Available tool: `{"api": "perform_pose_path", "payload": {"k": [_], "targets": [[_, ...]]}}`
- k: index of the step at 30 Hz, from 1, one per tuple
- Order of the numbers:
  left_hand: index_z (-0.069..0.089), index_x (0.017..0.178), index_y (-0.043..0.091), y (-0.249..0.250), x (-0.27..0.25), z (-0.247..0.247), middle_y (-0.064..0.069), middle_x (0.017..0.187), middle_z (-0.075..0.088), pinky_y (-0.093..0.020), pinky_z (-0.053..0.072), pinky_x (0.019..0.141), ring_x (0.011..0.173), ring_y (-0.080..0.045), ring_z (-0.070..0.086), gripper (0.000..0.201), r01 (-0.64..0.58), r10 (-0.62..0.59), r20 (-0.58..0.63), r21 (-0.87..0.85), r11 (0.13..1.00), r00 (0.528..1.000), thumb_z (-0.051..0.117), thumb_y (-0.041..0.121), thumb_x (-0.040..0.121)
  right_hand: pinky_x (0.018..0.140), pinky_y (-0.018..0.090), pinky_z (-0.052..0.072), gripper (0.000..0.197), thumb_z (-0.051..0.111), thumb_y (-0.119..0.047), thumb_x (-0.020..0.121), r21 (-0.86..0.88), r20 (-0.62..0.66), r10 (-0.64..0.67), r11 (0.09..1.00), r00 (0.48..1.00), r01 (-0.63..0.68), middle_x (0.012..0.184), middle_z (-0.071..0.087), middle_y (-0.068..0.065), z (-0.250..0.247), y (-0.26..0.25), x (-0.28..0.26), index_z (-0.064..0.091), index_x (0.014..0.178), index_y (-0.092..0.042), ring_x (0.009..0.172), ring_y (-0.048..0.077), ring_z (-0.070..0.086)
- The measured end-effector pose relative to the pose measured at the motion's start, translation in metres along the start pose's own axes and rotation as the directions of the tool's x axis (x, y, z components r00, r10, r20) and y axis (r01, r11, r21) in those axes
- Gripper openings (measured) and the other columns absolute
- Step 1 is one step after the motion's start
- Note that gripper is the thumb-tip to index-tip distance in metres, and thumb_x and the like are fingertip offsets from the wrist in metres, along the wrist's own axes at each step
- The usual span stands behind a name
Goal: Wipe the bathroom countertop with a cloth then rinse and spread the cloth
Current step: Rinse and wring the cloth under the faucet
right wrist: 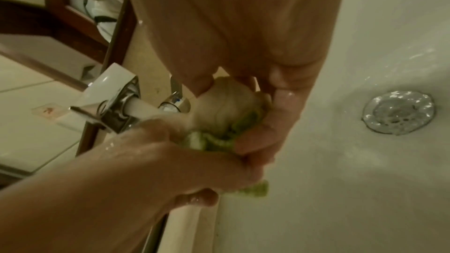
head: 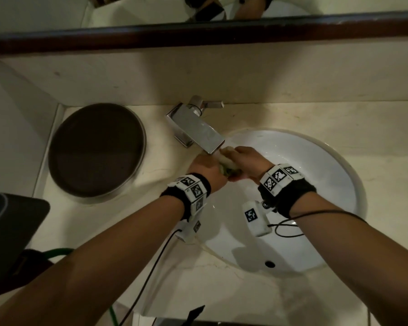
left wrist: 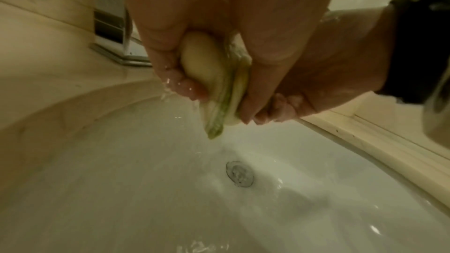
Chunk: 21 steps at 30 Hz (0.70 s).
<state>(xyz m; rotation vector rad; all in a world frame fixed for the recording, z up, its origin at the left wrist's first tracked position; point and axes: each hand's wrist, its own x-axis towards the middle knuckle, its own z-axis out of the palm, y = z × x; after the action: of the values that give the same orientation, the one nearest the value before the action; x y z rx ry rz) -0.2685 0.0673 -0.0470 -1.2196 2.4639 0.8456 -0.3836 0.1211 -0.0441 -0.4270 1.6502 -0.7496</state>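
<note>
A wet cloth, pale with a green edge, is bunched between both hands just under the spout of the chrome faucet. My left hand grips its near end, fingers curled round it. My right hand grips the far end from the other side. Under the left wrist, the cloth is squeezed in the left hand's fingers and water runs off it into the white sink. From under the right wrist, a water stream leaves the faucet onto the cloth.
The beige countertop surrounds the sink, whose drain is uncovered. A round dark tray sits on the left of the counter. A dark object and a green hose lie at the left edge. A wall and a mirror frame stand behind.
</note>
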Motion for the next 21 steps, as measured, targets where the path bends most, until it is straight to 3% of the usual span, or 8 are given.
{"api": "perform_pose_path", "payload": {"k": [3, 6, 9, 12, 14, 16, 18, 21], "targets": [[0.060, 0.106, 0.020, -0.007, 0.004, -0.007, -0.001, 0.096, 0.065, -0.030, 0.053, 0.073, 0.087, -0.019, 0.063, 0.034, 0.106, -0.071, 0.152, -0.238, 0.965, 0.986, 0.074, 0.025, 0.075, 0.069, 0.043, 0.059, 0.024, 0.052, -0.019, 0.098, 0.006, -0.025, -0.129, 0.992, 0.991, 0.129, 0.107, 0.061, 0.025, -0.001, 0.007, 0.003, 0.057, 0.110, 0.002, 0.087, 0.034, 0.065], [0.068, 0.092, 0.016, -0.017, -0.002, -0.018, -0.005, 0.084, 0.072, -0.032, 0.057, 0.068, 0.077, -0.018, 0.069, 0.023, 0.238, -0.071, 0.285, -0.610, 0.756, 0.956, 0.079, 0.011, 0.072, 0.062, 0.033, 0.055, 0.015, 0.051, -0.009, 0.098, 0.110, 0.039, -0.196, 0.975, 0.980, 0.190, 0.099, 0.061, 0.020, -0.001, 0.010, -0.002, 0.057, 0.108, 0.000, 0.080, 0.026, 0.063], [0.066, 0.096, 0.012, -0.022, -0.006, -0.016, -0.007, 0.088, 0.070, -0.034, 0.059, 0.068, 0.076, -0.020, 0.068, 0.034, 0.317, -0.105, 0.329, -0.698, 0.642, 0.939, 0.078, -0.004, 0.069, 0.064, 0.032, 0.056, 0.011, 0.055, -0.008, 0.095, 0.256, 0.083, -0.195, 0.952, 0.977, 0.168, 0.095, 0.064, 0.013, -0.001, 0.007, -0.004, 0.061, 0.104, -0.006, 0.084, 0.024, 0.064], [0.063, 0.079, 0.014, -0.018, -0.007, -0.012, -0.007, 0.076, 0.065, -0.033, 0.057, 0.063, 0.062, -0.018, 0.062, 0.024, 0.246, -0.115, 0.243, -0.618, 0.747, 0.963, 0.072, -0.007, 0.071, 0.067, 0.037, 0.056, 0.016, 0.053, -0.013, 0.094, 0.267, 0.050, -0.098, 0.960, 0.994, 0.081, 0.104, 0.064, 0.013, 0.003, 0.005, -0.003, 0.060, 0.108, -0.011, 0.094, 0.029, 0.063], [0.061, 0.080, 0.014, -0.014, -0.005, -0.009, -0.010, 0.078, 0.066, -0.037, 0.057, 0.067, 0.062, -0.020, 0.061, 0.015, 0.169, -0.103, 0.160, -0.490, 0.855, 0.982, 0.066, 0.000, 0.076, 0.073, 0.045, 0.058, 0.024, 0.050, -0.020, 0.094, 0.275, 0.048, -0.037, 0.961, 0.998, 0.022, 0.116, 0.063, 0.015, 0.004, 0.008, -0.003, 0.058, 0.116, -0.013, 0.104, 0.032, 0.061], [0.061, 0.092, 0.016, -0.010, -0.005, -0.009, -0.009, 0.092, 0.067, -0.036, 0.056, 0.077, 0.079, -0.024, 0.065, 0.011, 0.145, -0.131, 0.065, -0.299, 0.943, 0.989, 0.060, 0.011, 0.081, 0.078, 0.053, 0.057, 0.035, 0.049, -0.030, 0.094, 0.313, 0.070, 0.038, 0.948, 0.997, -0.058, 0.123, 0.059, 0.018, 0.003, 0.013, -0.003, 0.056, 0.123, -0.012, 0.109, 0.038, 0.059], [0.060, 0.105, 0.016, -0.008, -0.005, -0.009, -0.008, 0.106, 0.065, -0.033, 0.052, 0.085, 0.098, -0.027, 0.062, 0.020, 0.118, -0.125, -0.038, -0.143, 0.983, 0.991, 0.055, 0.017, 0.086, 0.074, 0.055, 0.057, 0.046, 0.050, -0.039, 0.091, 0.372, 0.108, 0.092, 0.920, 0.990, -0.126, 0.124, 0.055, 0.021, -0.001, 0.018, -0.004, 0.052, 0.128, -0.011, 0.104, 0.046, 0.061], [0.056, 0.116, 0.010, -0.004, -0.006, -0.013, -0.011, 0.118, 0.061, -0.034, 0.047, 0.089, 0.108, -0.030, 0.058, 0.026, 0.017, -0.012, -0.060, 0.087, 0.996, 0.998, 0.046, 0.015, 0.093, 0.070, 0.054, 0.057, 0.053, 0.048, -0.050, 0.089, 0.460, 0.166, 0.140, 0.865, 0.976, -0.202, 0.121, 0.058, 0.023, -0.007, 0.020, -0.003, 0.052, 0.125, -0.011, 0.093, 0.051, 0.066]]}}
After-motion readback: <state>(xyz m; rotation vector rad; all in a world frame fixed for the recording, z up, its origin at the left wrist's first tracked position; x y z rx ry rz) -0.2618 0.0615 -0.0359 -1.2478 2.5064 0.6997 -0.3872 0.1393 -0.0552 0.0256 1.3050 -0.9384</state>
